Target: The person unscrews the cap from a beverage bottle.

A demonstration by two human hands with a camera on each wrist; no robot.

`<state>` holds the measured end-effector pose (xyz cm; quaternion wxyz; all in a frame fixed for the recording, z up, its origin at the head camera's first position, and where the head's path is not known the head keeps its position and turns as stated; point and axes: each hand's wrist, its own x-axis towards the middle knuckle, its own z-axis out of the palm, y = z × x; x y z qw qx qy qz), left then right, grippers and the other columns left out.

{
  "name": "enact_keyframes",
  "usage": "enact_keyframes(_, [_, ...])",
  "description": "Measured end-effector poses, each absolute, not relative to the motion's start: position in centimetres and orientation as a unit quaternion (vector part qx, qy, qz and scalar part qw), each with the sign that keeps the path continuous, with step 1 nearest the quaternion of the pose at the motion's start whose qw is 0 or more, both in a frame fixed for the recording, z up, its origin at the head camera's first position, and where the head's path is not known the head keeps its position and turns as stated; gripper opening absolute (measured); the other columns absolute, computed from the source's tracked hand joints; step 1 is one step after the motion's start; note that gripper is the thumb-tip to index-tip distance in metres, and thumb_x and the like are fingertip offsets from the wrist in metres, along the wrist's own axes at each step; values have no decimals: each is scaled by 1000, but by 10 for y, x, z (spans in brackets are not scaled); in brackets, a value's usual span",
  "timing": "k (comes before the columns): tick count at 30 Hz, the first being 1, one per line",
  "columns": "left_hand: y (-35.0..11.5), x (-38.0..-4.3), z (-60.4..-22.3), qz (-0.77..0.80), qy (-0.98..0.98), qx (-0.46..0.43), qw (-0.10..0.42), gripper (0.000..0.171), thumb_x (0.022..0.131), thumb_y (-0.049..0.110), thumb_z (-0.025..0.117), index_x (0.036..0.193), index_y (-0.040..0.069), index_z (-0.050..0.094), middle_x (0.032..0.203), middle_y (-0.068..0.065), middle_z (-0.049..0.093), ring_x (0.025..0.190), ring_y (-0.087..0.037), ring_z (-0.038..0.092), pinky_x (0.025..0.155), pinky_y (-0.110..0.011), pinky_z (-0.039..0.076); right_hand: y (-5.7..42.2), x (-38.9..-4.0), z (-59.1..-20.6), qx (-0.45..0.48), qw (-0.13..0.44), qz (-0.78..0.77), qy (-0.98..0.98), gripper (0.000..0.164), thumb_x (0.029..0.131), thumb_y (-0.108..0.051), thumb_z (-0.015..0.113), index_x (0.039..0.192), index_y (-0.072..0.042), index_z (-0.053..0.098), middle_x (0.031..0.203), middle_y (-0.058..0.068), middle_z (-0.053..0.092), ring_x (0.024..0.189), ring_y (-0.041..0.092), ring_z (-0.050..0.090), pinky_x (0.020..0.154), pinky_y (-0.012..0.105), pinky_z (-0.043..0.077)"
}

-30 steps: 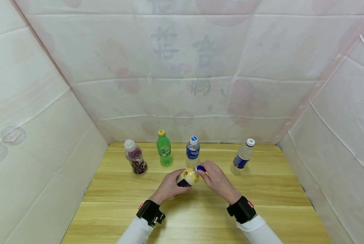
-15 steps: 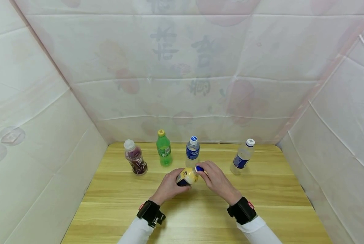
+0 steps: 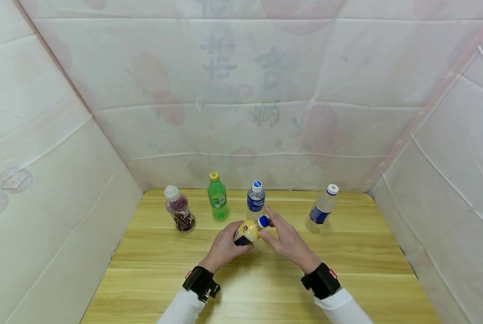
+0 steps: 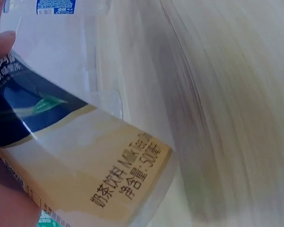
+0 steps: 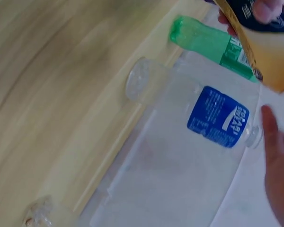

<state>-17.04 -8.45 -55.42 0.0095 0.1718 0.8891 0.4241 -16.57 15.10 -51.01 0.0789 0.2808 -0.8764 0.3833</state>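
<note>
My left hand (image 3: 224,247) grips a milk tea bottle (image 3: 247,232) by its body, with its yellow shoulder and dark blue label showing. The bottle leans to the right above the table, and a blue cap (image 3: 263,221) sits on its neck. In the left wrist view the printed label of the milk tea bottle (image 4: 85,156) fills the lower left. My right hand (image 3: 287,243) is just right of the cap, index finger straight and thumb spread apart from it. The right wrist view shows part of that right hand (image 5: 279,170) near the bottle; its cap is mostly out of frame there.
Along the back of the wooden table (image 3: 152,288) stand a bottle of dark purple drink (image 3: 180,211), a green bottle (image 3: 218,198), a clear blue-labelled bottle (image 3: 256,200) and, farther right, another clear bottle (image 3: 322,209). Pale cloth walls (image 3: 241,135) enclose the table.
My right fingers have let go of the blue cap and spread apart, so the cap shows. The left hand keeps its grip with the bottle nearly in the same place.
</note>
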Motion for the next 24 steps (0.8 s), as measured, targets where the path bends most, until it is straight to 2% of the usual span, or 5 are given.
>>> enact_keyframes(4, [-83, -169, -552, 386, 903, 185, -26, 72, 81, 32, 90, 141, 9, 58, 122, -7, 66, 106, -22, 65, 91, -43, 57, 146, -164, -513, 203, 72, 407, -887, 74, 104, -41, 63, 161, -5, 31, 146, 15, 53, 109, 25, 64, 88, 43, 58])
enact_keyframes(9, [-83, -169, -554, 352, 912, 202, -62, 70, 79, 34, 91, 138, 14, 59, 115, -3, 66, 99, -19, 66, 86, -40, 58, 140, -166, -512, 168, 131, 406, -889, 50, 104, -38, 63, 136, 0, 59, 101, 0, 61, 85, 11, 59, 72, 29, 56])
enact_keyframes(12, [-82, -168, -554, 350, 912, 205, -65, 69, 79, 34, 91, 137, 14, 60, 114, -3, 66, 98, -19, 66, 85, -39, 58, 139, -167, -509, 169, 147, 390, -893, 36, 103, -35, 67, 119, -3, 68, 90, -5, 59, 77, 8, 55, 64, 24, 52])
enact_keyframes(16, [-83, -167, -554, 356, 911, 199, -54, 70, 80, 34, 91, 139, 13, 59, 116, -4, 67, 100, -19, 66, 87, -40, 58, 138, -167, -508, 185, 151, 379, -894, 27, 100, -28, 71, 111, -4, 72, 89, -5, 61, 74, 8, 55, 62, 22, 52])
enact_keyframes(24, [-84, -167, -555, 371, 909, 186, -41, 73, 80, 35, 90, 141, 11, 58, 120, -6, 68, 105, -22, 66, 90, -42, 58, 140, -167, -506, 225, 151, 382, -884, 25, 99, -19, 72, 118, -2, 71, 100, 2, 67, 84, 11, 64, 71, 25, 58])
